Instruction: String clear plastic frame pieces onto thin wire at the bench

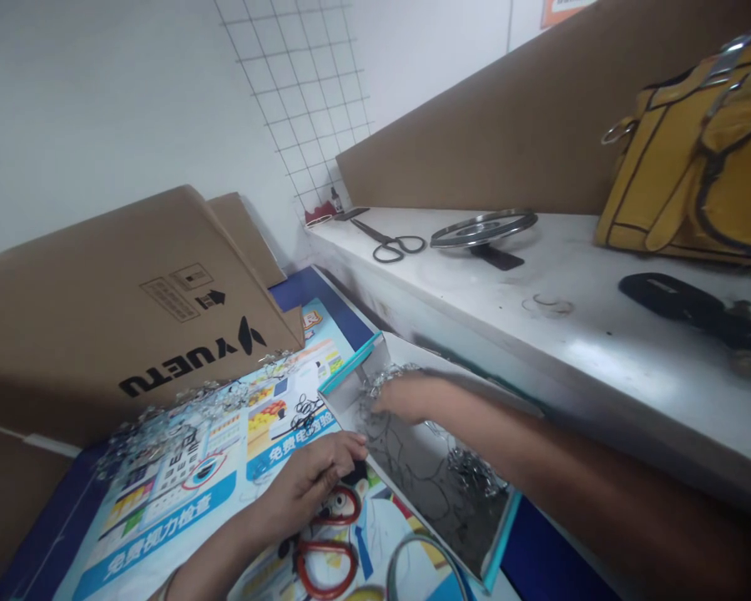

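An open teal-edged box lies on the printed sheet, with tangled silvery pieces inside its near end and more at its far end. My right hand reaches into the far end, among the shiny pieces there; its fingertips are blurred, and what they hold cannot be made out. Beside the box's left edge rests my left hand, fingers bent and close together, just above red-handled scissors. Whether anything is under its fingers is hidden. A small dark tangle lies beyond it.
Loose silvery pieces lie along a cardboard box at left. On the white ledge are black scissors, a round glass lid, a dark object and a yellow bag. A round rim stands near the front.
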Available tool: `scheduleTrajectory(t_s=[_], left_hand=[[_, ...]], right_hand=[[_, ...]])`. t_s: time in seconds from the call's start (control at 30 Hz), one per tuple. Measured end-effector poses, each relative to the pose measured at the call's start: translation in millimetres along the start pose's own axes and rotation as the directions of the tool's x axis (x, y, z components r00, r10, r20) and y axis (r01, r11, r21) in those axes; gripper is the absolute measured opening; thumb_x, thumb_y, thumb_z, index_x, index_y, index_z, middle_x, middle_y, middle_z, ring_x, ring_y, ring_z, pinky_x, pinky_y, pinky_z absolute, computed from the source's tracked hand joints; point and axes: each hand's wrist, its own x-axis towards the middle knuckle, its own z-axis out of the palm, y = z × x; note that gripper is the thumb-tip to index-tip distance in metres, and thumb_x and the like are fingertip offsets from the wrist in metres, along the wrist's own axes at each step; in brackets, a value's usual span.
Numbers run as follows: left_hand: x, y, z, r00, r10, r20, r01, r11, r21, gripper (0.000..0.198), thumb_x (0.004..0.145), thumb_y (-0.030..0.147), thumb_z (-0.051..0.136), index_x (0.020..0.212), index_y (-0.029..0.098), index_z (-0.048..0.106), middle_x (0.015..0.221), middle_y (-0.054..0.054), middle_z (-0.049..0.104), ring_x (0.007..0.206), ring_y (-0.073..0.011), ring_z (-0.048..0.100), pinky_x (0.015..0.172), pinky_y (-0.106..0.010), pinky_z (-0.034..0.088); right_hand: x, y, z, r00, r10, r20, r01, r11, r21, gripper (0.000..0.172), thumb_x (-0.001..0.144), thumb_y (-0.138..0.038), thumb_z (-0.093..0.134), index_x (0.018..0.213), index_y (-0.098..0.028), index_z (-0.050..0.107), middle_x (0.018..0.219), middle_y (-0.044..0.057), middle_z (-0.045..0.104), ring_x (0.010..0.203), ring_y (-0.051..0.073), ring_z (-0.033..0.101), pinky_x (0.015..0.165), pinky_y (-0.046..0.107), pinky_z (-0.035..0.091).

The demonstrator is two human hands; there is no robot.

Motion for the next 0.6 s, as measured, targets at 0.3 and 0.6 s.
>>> scheduleTrajectory(t_s=[0.3,0.6], left_hand=[[-1.7,2.0,-0.8,1.000,0.021,-0.006,-0.021,1.000,-0.012,0.019,0.091,0.026,0.036,0.090,0.020,0.054,0.105,-0.010,0.060,0.111,-0.0229,0.049,0.094,-0.037,0.039],[-0.9,1.9,2.2,0.997,0.072,-0.017,-0.071,0.997,0.018,0.019,0.090,0.024,0.036,0.086,0.020,0.054,0.103,-0.010,0.059,0.108,-0.0219,0.049,0.093,-0.037,0.039]], right_hand=[[18.3,5.4,18.7,0.999,0.010,-0.038,-0.013,0.998,-0.059,0.016,0.068,-0.007,0.057,0.079,-0.013,0.067,0.085,0.011,0.068,0.081,0.024,0.061,0.064,0.031,0.046],[28.4,23.8,19.0,0.930,0.222,-0.292,-0.191,0.973,0.133,0.028,0.071,-0.007,0.049,0.093,-0.017,0.062,0.099,0.007,0.061,0.080,0.018,0.059,0.061,0.023,0.040]])
